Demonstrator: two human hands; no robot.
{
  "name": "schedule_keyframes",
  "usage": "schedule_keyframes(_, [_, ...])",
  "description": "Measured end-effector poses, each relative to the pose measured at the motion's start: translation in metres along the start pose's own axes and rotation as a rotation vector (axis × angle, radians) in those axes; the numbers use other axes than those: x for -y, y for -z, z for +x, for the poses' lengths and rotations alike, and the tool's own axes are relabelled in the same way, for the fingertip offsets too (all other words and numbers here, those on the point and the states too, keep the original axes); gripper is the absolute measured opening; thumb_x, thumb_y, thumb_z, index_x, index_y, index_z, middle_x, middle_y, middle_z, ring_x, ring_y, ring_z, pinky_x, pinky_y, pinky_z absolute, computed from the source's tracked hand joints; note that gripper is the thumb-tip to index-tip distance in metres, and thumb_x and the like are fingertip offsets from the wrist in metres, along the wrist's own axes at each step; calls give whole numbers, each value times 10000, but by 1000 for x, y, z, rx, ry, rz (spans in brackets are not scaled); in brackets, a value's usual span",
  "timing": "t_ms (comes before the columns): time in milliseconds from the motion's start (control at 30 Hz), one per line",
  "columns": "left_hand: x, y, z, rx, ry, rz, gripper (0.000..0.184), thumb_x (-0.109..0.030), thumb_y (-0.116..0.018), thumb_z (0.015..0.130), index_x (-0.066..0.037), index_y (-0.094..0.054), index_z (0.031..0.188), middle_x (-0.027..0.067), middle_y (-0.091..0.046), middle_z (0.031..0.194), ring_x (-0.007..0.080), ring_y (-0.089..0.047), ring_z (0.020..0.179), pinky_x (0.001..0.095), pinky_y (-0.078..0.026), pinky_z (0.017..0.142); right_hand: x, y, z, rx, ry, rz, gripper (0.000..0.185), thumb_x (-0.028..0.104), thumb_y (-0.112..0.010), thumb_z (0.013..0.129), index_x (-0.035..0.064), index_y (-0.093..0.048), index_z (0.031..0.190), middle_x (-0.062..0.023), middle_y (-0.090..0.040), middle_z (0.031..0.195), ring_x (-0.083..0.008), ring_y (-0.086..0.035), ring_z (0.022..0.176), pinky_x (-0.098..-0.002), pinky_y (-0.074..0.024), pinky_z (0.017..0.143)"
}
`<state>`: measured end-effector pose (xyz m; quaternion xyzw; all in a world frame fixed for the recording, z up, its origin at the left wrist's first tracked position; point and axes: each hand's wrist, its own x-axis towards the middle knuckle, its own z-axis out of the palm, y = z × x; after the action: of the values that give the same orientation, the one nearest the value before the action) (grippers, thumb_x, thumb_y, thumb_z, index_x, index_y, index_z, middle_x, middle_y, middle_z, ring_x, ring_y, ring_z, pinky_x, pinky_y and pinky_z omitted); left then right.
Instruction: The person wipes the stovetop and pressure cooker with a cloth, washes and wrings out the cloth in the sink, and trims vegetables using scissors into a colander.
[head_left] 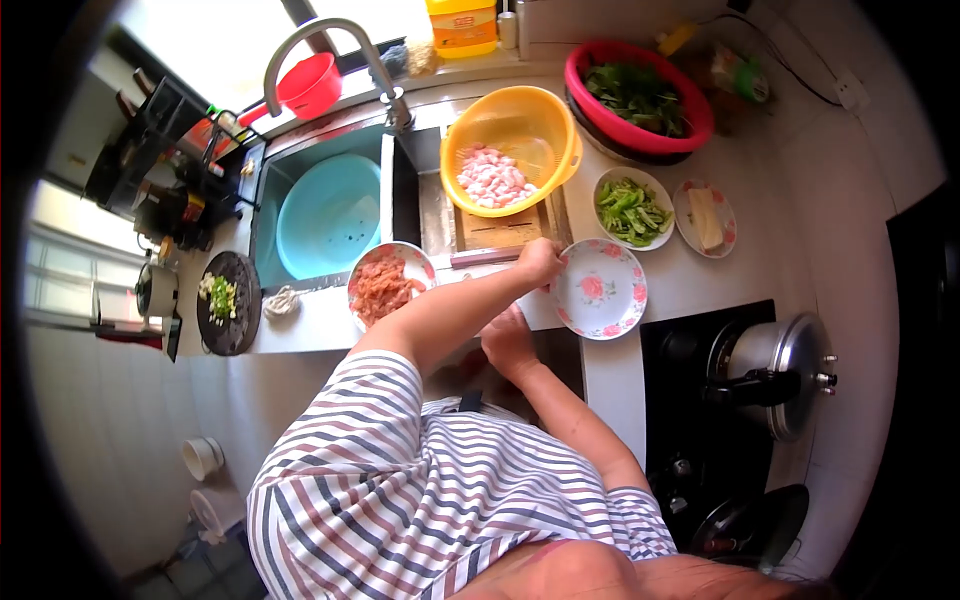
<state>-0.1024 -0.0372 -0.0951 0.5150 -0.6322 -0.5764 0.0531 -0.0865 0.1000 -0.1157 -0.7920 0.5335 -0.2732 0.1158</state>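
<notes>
My left hand [542, 262] reaches across to the left rim of a white plate with pink flowers [618, 310]. Its fingers are closed at that rim, and the plate has nothing on it. Lower down, at the counter's front edge, is my right hand [508, 338]; its fingers are partly hidden behind my left forearm. Beside that forearm stands a flowered bowl [430, 268] of minced meat [382, 288]. A yellow colander [530, 115] with pale pink meat pieces [492, 180] rests over a wooden board [500, 232].
Left, the sink [268, 215] holds a blue basin [325, 215]; a round board [240, 325] bears chopped greens. Right are sliced green peppers [632, 210], a plate with a pale block [706, 218], a pink basin [690, 140] of leaves and a pressure cooker [785, 375] on the stove.
</notes>
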Motion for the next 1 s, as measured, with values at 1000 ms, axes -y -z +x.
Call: schedule_keyframes(1000, [305, 334, -288, -733, -251, 879, 316, -106, -627, 682, -108, -558, 990, 83, -527, 977, 281, -498, 924, 360, -439, 743, 109, 6, 11, 157, -643, 204, 248, -1, -523, 738, 10, -590, 977, -108, -548, 1117, -240, -531, 993, -323, -419, 839])
